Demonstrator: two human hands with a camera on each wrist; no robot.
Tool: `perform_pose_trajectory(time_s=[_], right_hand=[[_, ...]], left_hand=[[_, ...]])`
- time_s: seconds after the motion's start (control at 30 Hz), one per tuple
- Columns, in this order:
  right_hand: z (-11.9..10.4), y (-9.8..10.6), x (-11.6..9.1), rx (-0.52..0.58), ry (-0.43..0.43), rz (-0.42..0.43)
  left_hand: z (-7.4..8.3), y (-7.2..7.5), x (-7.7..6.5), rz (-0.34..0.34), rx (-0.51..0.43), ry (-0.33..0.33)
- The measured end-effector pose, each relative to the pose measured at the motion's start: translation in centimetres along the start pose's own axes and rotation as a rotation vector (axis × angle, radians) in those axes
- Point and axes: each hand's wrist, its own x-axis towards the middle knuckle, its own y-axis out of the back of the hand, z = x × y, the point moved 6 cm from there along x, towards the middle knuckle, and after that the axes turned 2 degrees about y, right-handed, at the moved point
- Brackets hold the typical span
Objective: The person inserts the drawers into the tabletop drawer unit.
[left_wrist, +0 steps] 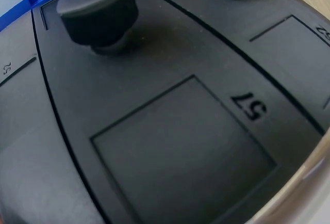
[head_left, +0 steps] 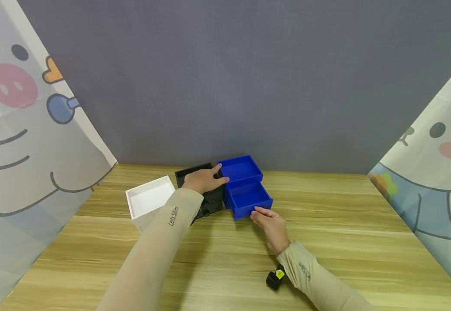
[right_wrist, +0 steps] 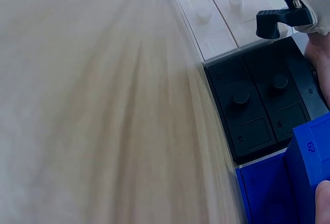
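Observation:
A blue drawer box [head_left: 240,167] with an open top tray stands at the back, a blue drawer [head_left: 250,196] pulled out of its front. My right hand [head_left: 271,225] pinches the front of that drawer, where its knob is covered by my fingers. In the right wrist view the pulled-out drawer [right_wrist: 315,149] shows beside my thumb [right_wrist: 323,203]. My left hand [head_left: 203,179] reaches across the black drawer box [head_left: 211,201], its extended fingers at the blue box's left edge. Black drawer fronts with round knobs [left_wrist: 100,15] fill the left wrist view.
Left of the black box stands a white drawer box [head_left: 150,196] with an open top tray. All three boxes are side by side near the grey back panel [head_left: 241,86] on a wooden table [head_left: 326,242]. A black wrist camera [head_left: 274,280] hangs under my right wrist.

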Motion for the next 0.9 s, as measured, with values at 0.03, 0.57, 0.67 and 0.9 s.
perform_pose_trajectory(time_s=[0.03,0.57,0.67,0.9], right_hand=[[0.0,0.0,0.0,-0.001,0.001,-0.001],[-0.2,-0.9,-0.1,-0.001,0.014,0.019],[0.1,-1.1,0.0,-0.019,0.018,0.005],[0.7,-1.2,0.7,-0.02,0.012,-0.001]], left_hand=[[0.0,0.0,0.0,0.001,0.001,0.001],[-0.5,-0.2,0.0,0.012,-0.015,0.005],[-0.4,-0.3,0.0,0.029,-0.01,0.001],[-0.2,-0.4,0.0,0.039,-0.002,-0.016]])
